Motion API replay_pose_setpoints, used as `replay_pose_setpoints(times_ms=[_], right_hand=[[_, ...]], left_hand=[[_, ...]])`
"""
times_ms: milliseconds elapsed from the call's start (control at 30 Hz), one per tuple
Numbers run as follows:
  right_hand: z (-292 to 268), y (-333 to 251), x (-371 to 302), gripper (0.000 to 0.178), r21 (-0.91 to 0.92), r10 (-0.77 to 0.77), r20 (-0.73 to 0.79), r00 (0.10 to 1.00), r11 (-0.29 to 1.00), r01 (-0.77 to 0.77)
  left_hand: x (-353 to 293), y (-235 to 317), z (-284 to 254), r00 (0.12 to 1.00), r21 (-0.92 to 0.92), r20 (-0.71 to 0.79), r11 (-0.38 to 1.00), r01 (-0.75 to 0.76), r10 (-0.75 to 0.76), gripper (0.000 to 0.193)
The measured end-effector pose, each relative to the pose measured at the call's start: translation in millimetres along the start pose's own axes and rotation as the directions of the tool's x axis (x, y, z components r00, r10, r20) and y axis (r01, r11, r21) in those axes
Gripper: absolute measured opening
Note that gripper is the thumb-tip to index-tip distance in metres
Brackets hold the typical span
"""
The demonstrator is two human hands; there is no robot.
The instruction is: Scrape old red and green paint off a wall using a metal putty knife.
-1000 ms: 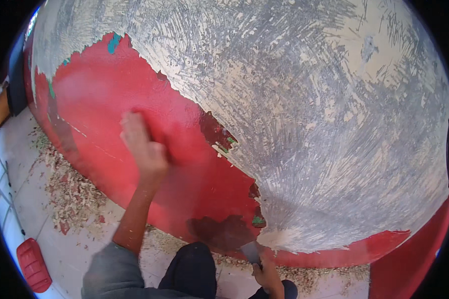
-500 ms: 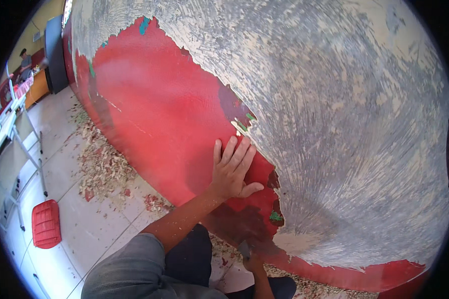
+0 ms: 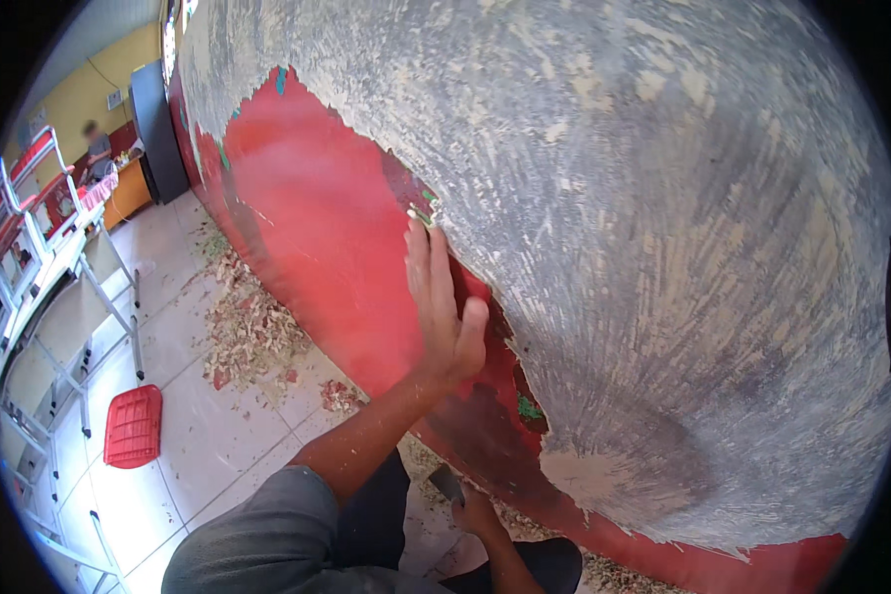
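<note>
My left hand (image 3: 444, 302) is open, its fingers stretched out along the red painted wall (image 3: 337, 238), close to the ragged edge of a grey and cream scraped area (image 3: 663, 247). The fingers point toward bits of green and pale paint at that edge. Lower down, near the base of the wall, my right hand (image 3: 475, 510) is shut on a paint scraper (image 3: 445, 482) with a flat, dark blade. The blade is held apart from the wall. A darker brownish-red patch (image 3: 480, 431) lies between the two hands.
Paint flakes (image 3: 257, 332) cover the tiled floor along the wall. A red plastic piece (image 3: 134, 426) lies on the tiles to the left. Stacked chairs and tables (image 3: 59, 277) stand at the far left. Behind them are a dark cabinet (image 3: 158, 129) and another person (image 3: 97, 148).
My left hand has shifted up and slightly left along the wall, its spread fingers now closer together. My right hand and the scraper have moved left. The view has swung, bringing more chairs into sight.
</note>
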State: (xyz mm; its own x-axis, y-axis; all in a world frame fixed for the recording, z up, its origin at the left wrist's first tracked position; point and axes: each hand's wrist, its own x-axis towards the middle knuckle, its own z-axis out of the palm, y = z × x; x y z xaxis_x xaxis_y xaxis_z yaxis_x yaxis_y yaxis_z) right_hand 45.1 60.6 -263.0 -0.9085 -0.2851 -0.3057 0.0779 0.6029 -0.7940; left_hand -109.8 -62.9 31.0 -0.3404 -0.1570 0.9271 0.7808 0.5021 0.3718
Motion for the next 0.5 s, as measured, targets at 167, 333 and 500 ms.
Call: replay_pose_setpoints(times_ms=[167,333,500], right_hand=[[1.3,-5.0,11.5,0.054,-0.088,-0.402,-0.245,0.883,0.916,0.392],[-41.7,-72.4,-31.9,0.048,-0.155,-0.454,-0.314,0.834,0.891,0.426],[-147.2,-206.0,-104.3,0.036,0.399,-0.267,-0.420,0.867,0.804,0.441]], left_hand=[[-18.3,-5.2,-2.6,0.972,0.025,0.195,0.990,-0.138,0.130,0.079],[-8.2,10.1,-46.4,0.978,-0.337,0.200,0.933,0.128,-0.062,0.046],[-27.5,-2.4,-57.1,0.670,-0.708,0.532,0.161,0.687,-0.518,0.037]])
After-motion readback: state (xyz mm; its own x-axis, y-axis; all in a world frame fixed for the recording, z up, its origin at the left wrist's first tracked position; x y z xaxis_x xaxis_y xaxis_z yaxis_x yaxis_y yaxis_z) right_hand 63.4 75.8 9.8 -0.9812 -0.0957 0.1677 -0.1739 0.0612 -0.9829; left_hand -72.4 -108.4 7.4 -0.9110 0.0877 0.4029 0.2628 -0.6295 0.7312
